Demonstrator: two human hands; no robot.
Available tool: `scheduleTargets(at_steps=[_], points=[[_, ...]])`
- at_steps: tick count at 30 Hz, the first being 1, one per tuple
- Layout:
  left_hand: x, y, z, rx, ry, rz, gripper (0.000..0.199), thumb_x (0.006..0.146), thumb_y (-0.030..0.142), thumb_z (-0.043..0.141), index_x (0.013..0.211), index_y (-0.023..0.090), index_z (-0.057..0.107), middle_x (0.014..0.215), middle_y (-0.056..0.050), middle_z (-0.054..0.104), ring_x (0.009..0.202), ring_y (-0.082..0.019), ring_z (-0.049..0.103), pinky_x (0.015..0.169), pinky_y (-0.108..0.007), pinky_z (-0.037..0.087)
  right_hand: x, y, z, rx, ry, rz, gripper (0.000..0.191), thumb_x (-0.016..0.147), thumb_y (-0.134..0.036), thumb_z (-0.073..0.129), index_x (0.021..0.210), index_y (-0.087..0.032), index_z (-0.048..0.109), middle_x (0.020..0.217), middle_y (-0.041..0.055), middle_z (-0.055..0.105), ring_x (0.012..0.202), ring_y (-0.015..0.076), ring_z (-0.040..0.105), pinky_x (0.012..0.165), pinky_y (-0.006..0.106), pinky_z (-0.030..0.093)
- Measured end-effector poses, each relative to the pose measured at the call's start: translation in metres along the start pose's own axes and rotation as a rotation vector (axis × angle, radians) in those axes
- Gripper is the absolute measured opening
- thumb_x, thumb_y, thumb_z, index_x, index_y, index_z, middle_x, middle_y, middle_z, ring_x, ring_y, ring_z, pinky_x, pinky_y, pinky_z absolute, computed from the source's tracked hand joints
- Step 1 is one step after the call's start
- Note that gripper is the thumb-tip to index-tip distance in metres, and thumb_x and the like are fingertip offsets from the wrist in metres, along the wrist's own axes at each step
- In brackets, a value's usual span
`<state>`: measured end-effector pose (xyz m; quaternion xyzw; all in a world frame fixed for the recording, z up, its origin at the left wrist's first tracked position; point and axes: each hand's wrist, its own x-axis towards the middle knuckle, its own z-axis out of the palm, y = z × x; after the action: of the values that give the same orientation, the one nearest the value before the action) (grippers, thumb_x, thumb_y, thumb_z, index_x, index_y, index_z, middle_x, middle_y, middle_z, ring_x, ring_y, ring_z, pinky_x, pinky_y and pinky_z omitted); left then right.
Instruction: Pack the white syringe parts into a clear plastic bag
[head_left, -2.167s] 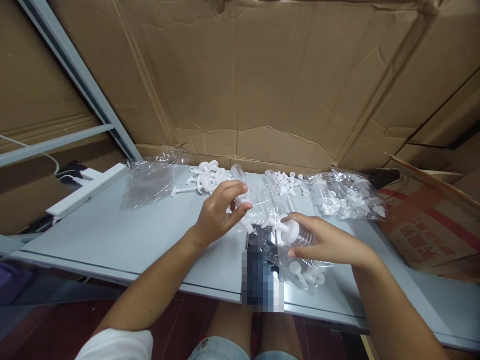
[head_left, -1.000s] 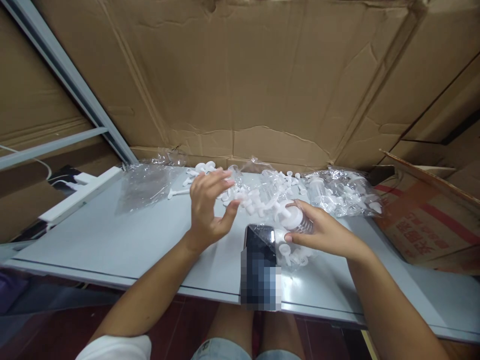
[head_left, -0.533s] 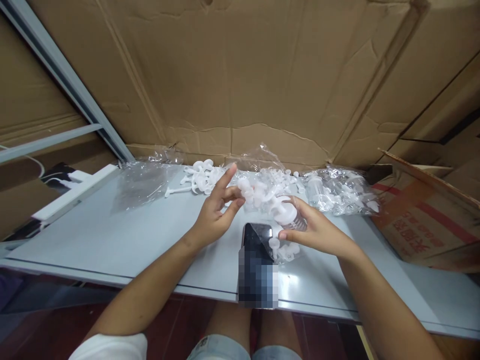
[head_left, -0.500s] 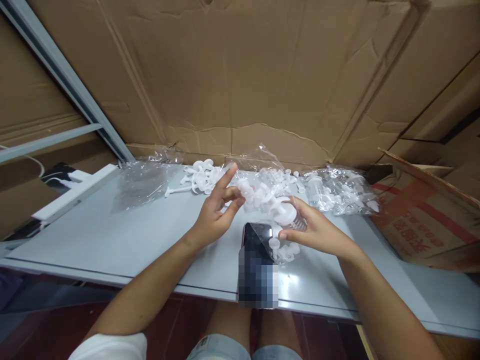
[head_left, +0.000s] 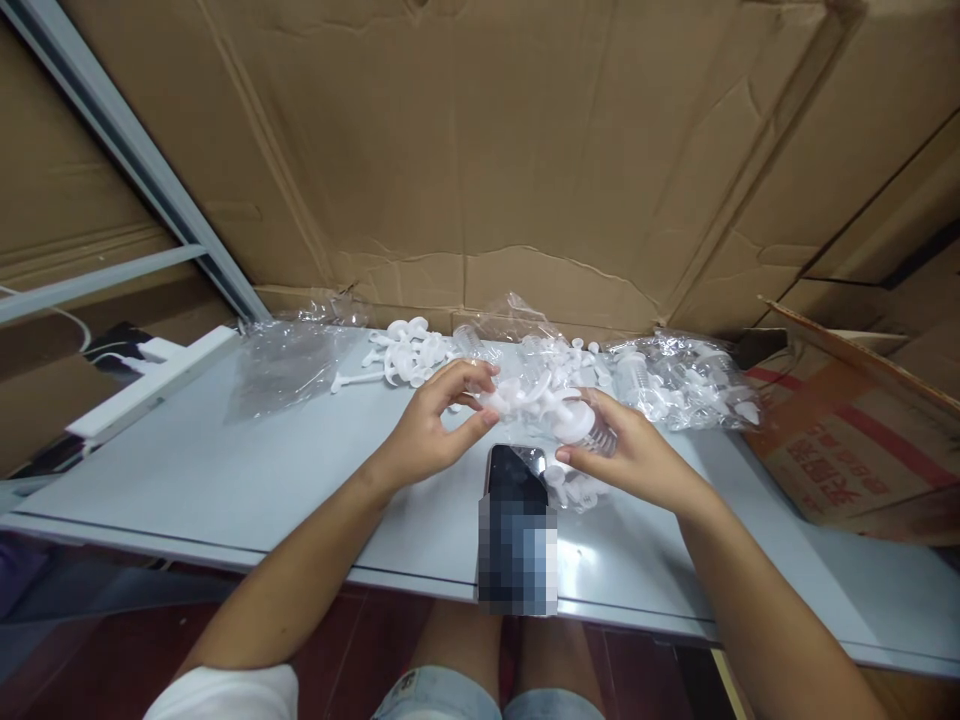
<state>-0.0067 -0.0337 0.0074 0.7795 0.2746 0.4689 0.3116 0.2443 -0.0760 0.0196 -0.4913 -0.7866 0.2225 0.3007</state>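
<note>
Clear plastic bag (head_left: pixel 525 385) of white parts (head_left: pixel 517 397) is lying bunched on the table (head_left: pixel 225 470) between the hands, the left hand (head_left: pixel 431 425) pinching it, the right hand (head_left: pixel 634 455) gripping a capped bottle (head_left: pixel 581 425), so loose parts risk spilling onto the phone (head_left: pixel 514 475).

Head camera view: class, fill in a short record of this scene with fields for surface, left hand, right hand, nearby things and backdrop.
Surface: pale grey table
Left hand: left hand pinches a small white plastic part at its fingertips
Right hand: right hand grips a clear ribbed tube with a white cap
Between the hands: dark phone, lying flat on the table
Nearby things: loose white plastic parts; flat clear bag; clear bag of parts
Backdrop: cardboard sheets; printed carton on the right
</note>
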Motion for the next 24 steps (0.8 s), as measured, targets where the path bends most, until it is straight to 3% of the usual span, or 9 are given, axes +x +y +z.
scheduleTargets(at_steps=[3,5,9,13,19,24], points=[[0.001,0.002,-0.001,0.041,-0.066,-0.066,0.031,0.083,0.029,0.061,0.113,0.024,0.054,0.124,-0.007,0.055,0.099,-0.017,0.060,0.085,-0.030,0.051,0.000,-0.001,-0.002,-0.023,-0.023,-0.012,0.043,0.080,-0.043,0.063,0.117,-0.025,0.049,0.111,0.0043,0.063,0.095,0.0226,0.060,0.081,0.034,0.048],[0.002,0.003,-0.003,0.067,-0.121,-0.113,0.027,0.083,0.031,0.060,0.109,0.023,0.058,0.117,-0.006,0.061,0.094,-0.016,0.062,0.085,-0.030,0.051,0.000,-0.002,-0.003,-0.055,-0.049,-0.020,0.041,0.080,-0.043,0.063,0.115,-0.025,0.051,0.108,0.0044,0.063,0.093,0.0226,0.061,0.080,0.034,0.048],[0.004,0.002,-0.010,0.099,-0.238,-0.176,0.020,0.084,0.036,0.058,0.095,0.022,0.066,0.117,-0.006,0.063,0.110,-0.022,0.058,0.086,-0.033,0.050,0.001,-0.003,-0.005,-0.112,-0.081,-0.028,0.038,0.080,-0.043,0.062,0.112,-0.024,0.053,0.105,0.0041,0.064,0.088,0.0222,0.061,0.076,0.033,0.048],[0.005,-0.001,-0.016,0.147,-0.339,-0.244,0.027,0.084,0.042,0.056,0.101,0.024,0.068,0.130,-0.007,0.057,0.121,-0.026,0.051,0.082,-0.033,0.051,0.001,-0.001,-0.006,-0.148,-0.098,-0.009,0.041,0.079,-0.043,0.062,0.114,-0.024,0.053,0.105,0.0042,0.065,0.087,0.0224,0.061,0.076,0.034,0.047],[0.008,-0.004,-0.015,0.194,-0.398,-0.190,0.028,0.088,0.041,0.051,0.099,0.021,0.068,0.111,-0.006,0.065,0.107,-0.021,0.059,0.097,-0.036,0.044,0.000,-0.002,-0.006,-0.142,-0.127,0.007,0.041,0.078,-0.042,0.064,0.114,-0.024,0.053,0.100,0.0024,0.066,0.085,0.0209,0.061,0.074,0.032,0.047],[0.007,-0.001,-0.014,0.195,-0.512,-0.146,0.029,0.090,0.040,0.047,0.106,0.023,0.065,0.118,-0.005,0.062,0.113,-0.021,0.054,0.100,-0.036,0.041,0.000,-0.003,-0.006,-0.132,-0.134,0.035,0.041,0.078,-0.044,0.064,0.112,-0.024,0.054,0.096,0.0018,0.066,0.083,0.0206,0.061,0.073,0.032,0.047]])
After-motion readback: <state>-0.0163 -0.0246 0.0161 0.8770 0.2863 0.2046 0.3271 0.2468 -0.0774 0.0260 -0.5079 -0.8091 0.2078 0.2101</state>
